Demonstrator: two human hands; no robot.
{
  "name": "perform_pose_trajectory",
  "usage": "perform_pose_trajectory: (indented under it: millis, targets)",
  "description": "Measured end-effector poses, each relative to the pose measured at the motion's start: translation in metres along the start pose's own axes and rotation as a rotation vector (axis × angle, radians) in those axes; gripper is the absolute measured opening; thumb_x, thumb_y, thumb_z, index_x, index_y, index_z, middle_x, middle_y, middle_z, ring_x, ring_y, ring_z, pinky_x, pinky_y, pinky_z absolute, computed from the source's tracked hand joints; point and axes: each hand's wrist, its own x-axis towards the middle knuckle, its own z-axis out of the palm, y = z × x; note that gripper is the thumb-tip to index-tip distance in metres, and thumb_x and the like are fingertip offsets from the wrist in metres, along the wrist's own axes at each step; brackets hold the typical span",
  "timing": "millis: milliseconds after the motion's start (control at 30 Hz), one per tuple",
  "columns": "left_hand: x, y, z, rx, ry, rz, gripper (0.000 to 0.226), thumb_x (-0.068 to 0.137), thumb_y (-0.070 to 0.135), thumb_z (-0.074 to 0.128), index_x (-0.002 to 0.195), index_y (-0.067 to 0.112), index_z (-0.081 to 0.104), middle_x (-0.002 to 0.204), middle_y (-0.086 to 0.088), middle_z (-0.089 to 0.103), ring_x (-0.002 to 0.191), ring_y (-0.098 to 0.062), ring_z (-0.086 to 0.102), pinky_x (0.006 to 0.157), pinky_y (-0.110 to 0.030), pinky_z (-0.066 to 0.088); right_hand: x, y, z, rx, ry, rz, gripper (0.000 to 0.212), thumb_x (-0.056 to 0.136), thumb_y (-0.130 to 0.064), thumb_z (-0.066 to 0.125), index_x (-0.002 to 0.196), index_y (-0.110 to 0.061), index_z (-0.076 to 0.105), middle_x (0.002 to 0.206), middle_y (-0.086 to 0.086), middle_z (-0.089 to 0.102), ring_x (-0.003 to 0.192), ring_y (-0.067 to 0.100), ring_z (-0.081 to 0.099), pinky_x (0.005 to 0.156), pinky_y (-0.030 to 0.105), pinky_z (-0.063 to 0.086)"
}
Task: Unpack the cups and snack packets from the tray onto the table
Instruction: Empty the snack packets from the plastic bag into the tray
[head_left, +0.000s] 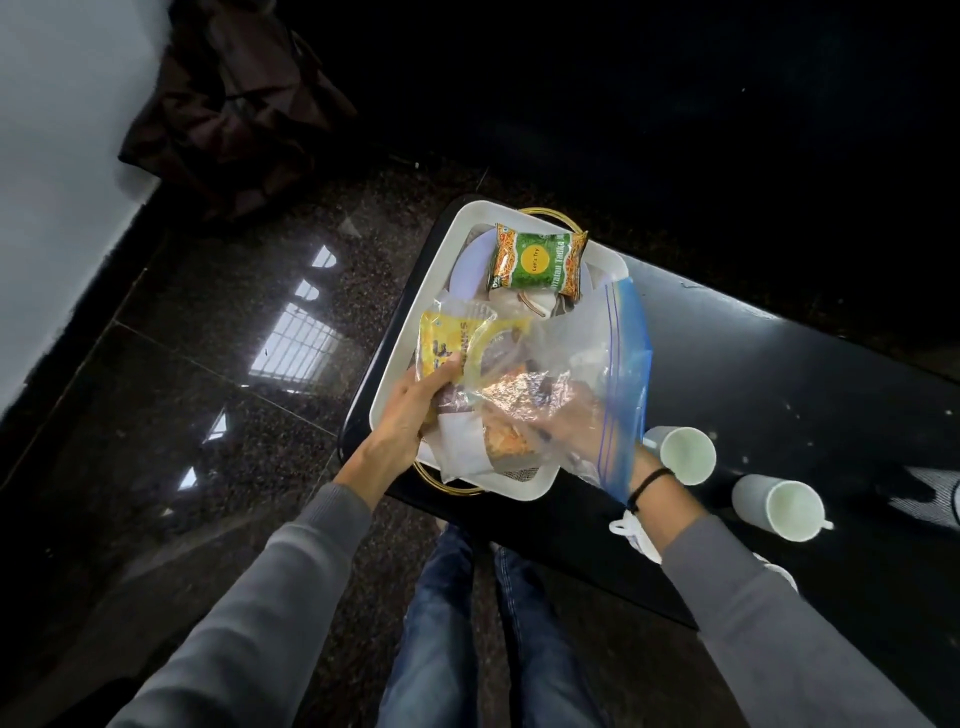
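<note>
Left hand pinching a yellow packet by its near edge, over the tray. Right hand inside a clear zip bag, closed on its film or contents; cannot tell which. Light, crinkly, slippery, likely crushable: best taken by the sealed edges. Beyond, a green packet lying at the tray's far end. Right of the grip, two cups already on the table, close enough to knock.
</note>
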Motion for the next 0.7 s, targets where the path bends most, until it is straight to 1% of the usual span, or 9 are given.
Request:
perform_pose_trajectory:
  millis: [67, 133, 233, 333, 400, 467, 533, 600, 700]
  targets:
    - [0.000, 0.000, 0.002, 0.013, 0.007, -0.010, 0.049, 0.085, 0.042, 0.079, 0.121, 0.012, 0.070, 0.098, -0.002, 0.082, 0.082, -0.016, 0.079, 0.062, -0.027, 0.061, -0.005, 0.000, -0.008, 0.109, 0.002, -0.012, 0.021, 0.098, -0.010, 0.068, 0.084, -0.022, 0.058, 0.077, -0.008, 0.055, 0.070, 0.006, 0.053, 0.049, 0.013, 0.049]
    - [0.001, -0.002, 0.003, 0.028, 0.032, -0.038, 0.054, 0.079, 0.047, 0.082, 0.120, 0.015, 0.068, 0.102, -0.003, 0.081, 0.087, -0.019, 0.078, 0.067, -0.034, 0.063, -0.010, 0.003, -0.018, 0.258, 0.009, -0.057, 0.016, 0.098, -0.006, 0.067, 0.098, -0.022, 0.069, 0.080, -0.001, 0.064, 0.070, 0.014, 0.063, 0.058, 0.018, 0.054]
    - [0.002, -0.004, 0.004, 0.027, 0.040, -0.067, 0.066, 0.071, 0.052, 0.084, 0.124, 0.017, 0.066, 0.105, -0.001, 0.078, 0.088, -0.018, 0.076, 0.071, -0.037, 0.059, -0.019, 0.005, -0.030, 0.260, 0.094, -0.088, 0.027, 0.099, -0.004, 0.062, 0.118, -0.024, 0.064, 0.090, -0.011, 0.071, 0.082, 0.009, 0.069, 0.072, 0.023, 0.057]
    - [0.005, -0.006, 0.005, 0.023, 0.029, -0.079, 0.063, 0.070, 0.050, 0.081, 0.120, 0.014, 0.069, 0.097, -0.003, 0.074, 0.080, -0.018, 0.070, 0.071, -0.033, 0.054, -0.020, -0.001, -0.042, 0.408, 0.223, -0.083, 0.011, 0.105, -0.013, 0.057, 0.106, -0.011, 0.068, 0.076, -0.007, 0.074, 0.065, 0.004, 0.071, 0.057, 0.020, 0.056]
    - [0.007, -0.009, 0.004, 0.003, 0.055, -0.080, 0.041, 0.078, 0.042, 0.078, 0.108, 0.015, 0.071, 0.090, -0.003, 0.071, 0.072, -0.014, 0.068, 0.065, -0.028, 0.054, -0.020, -0.008, -0.051, 0.422, 0.401, 0.024, 0.028, 0.109, -0.014, 0.049, 0.084, -0.006, 0.060, 0.065, 0.009, 0.059, 0.044, 0.002, 0.059, 0.047, 0.015, 0.047]
    - [0.009, -0.012, 0.003, -0.026, 0.090, -0.083, 0.016, 0.089, 0.035, 0.072, 0.090, 0.020, 0.073, 0.077, 0.003, 0.073, 0.060, -0.008, 0.068, 0.055, -0.025, 0.052, -0.027, -0.005, -0.061, 0.279, 0.536, -0.044, 0.026, 0.108, -0.012, 0.049, 0.084, -0.005, 0.055, 0.074, 0.010, 0.056, 0.054, 0.005, 0.058, 0.057, 0.020, 0.046]
    - [0.009, -0.013, -0.001, -0.049, 0.132, -0.093, 0.021, 0.095, 0.036, 0.066, 0.082, 0.020, 0.071, 0.068, 0.006, 0.071, 0.057, -0.009, 0.065, 0.052, -0.025, 0.051, -0.039, -0.004, -0.065, 0.153, 0.581, -0.178, 0.017, 0.105, -0.026, 0.055, 0.097, -0.013, 0.061, 0.089, 0.005, 0.070, 0.072, 0.011, 0.064, 0.068, 0.030, 0.054]
    - [0.007, -0.012, -0.006, -0.045, 0.159, -0.102, 0.020, 0.093, 0.031, 0.066, 0.081, 0.016, 0.068, 0.072, 0.000, 0.070, 0.056, -0.012, 0.064, 0.051, -0.024, 0.052, -0.046, -0.002, -0.071, 0.114, 0.659, -0.220, 0.022, 0.102, -0.039, 0.056, 0.096, -0.019, 0.060, 0.088, 0.002, 0.072, 0.073, 0.013, 0.065, 0.067, 0.033, 0.053]
    - [0.002, -0.005, -0.013, -0.074, 0.157, -0.103, 0.014, 0.083, 0.021, 0.065, 0.087, 0.008, 0.065, 0.083, -0.013, 0.067, 0.061, -0.025, 0.061, 0.071, -0.035, 0.053, -0.047, 0.001, -0.081, 0.154, 0.735, -0.216, 0.029, 0.097, -0.050, 0.055, 0.097, -0.021, 0.060, 0.089, 0.001, 0.073, 0.078, 0.015, 0.071, 0.070, 0.032, 0.055]
